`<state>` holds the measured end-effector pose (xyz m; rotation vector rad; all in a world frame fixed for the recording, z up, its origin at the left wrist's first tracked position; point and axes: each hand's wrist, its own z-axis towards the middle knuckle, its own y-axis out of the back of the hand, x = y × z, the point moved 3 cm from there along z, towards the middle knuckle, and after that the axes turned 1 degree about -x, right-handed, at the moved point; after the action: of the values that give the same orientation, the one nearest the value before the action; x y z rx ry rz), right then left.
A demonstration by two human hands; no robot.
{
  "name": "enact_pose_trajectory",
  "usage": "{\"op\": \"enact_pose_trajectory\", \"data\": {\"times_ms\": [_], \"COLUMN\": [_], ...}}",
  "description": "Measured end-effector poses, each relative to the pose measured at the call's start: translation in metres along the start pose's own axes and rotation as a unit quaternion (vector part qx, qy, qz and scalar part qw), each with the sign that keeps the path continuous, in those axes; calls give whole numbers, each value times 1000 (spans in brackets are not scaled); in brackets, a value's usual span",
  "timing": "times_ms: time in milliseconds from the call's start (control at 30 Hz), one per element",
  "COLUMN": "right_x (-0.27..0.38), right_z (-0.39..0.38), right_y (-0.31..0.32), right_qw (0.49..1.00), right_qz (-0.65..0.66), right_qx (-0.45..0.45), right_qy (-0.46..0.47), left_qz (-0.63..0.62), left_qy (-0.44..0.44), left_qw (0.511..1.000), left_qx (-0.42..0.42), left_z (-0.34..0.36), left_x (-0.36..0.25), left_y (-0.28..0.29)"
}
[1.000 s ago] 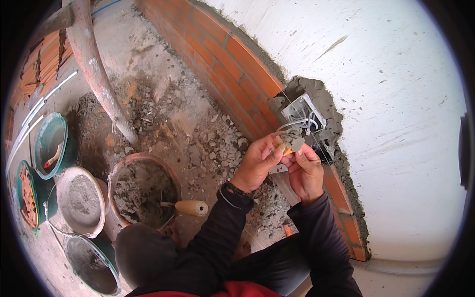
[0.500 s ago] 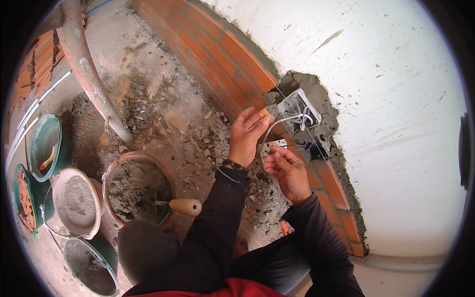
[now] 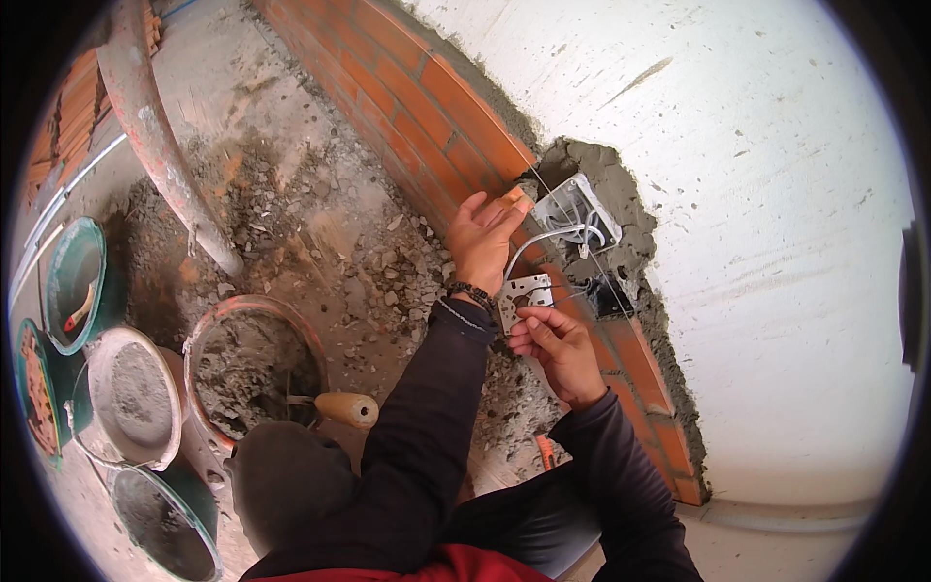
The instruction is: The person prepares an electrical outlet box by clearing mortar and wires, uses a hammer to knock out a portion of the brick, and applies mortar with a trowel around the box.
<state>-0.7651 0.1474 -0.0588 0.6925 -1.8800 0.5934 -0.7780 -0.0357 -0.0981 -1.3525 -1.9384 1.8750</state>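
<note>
My left hand point(image 3: 482, 242) is raised beside the top of the low brick wall, thumb and fingers closed on a small orange piece of brick point(image 3: 518, 198). Just to its right, a pale electrical box point(image 3: 593, 215) sits in wet grey mortar point(image 3: 619, 173), with a white cable point(image 3: 545, 236) looping out of it. Below hangs a perforated metal mounting plate point(image 3: 531, 284) on wires. The fingers of my right hand point(image 3: 561, 354) are pinched together at the plate's lower edge; what they grip is hidden. A dark box point(image 3: 611, 295) with wires is set lower in the mortar.
A taut string crosses the boxes along the orange brick wall point(image 3: 427, 87). Rubble point(image 3: 388, 262) lies on the floor. At left stand a mortar bucket point(image 3: 315, 339) with a wooden-handled tool point(image 3: 347, 409), several other buckets, and a thick mud-spattered pipe point(image 3: 155, 126).
My left hand has risen slightly toward the pale box with the brick piece. My right hand and the metal plate have shifted slightly down and left. The whole view has drifted a little.
</note>
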Motion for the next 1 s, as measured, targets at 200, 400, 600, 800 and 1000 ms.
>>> {"op": "enact_pose_trajectory", "data": {"times_ms": [200, 400, 600, 800, 1000], "right_x": [0, -1, -2, -3, -2], "right_z": [-1, 0, 1, 2, 3], "right_y": [2, 5, 3, 6, 4], "right_qw": [1000, 1000, 999, 1000, 1000], "right_qz": [-17, -26, -33, -27, -31], "right_qx": [6, 3, 1, -3, -5], "right_qy": [-2, -1, -3, -4, -4], "left_qz": [38, 58, 47, 64, 74], "left_qy": [14, 16, -1, 4, 5], "left_qw": [999, 998, 997, 995, 994], "left_qx": [-28, -31, -64, -77, -76], "left_z": [1, 2, 11, 12, 15], "left_x": [-3, -8, 1, 4, 4], "left_y": [-9, -13, -13, -14, -17]}}
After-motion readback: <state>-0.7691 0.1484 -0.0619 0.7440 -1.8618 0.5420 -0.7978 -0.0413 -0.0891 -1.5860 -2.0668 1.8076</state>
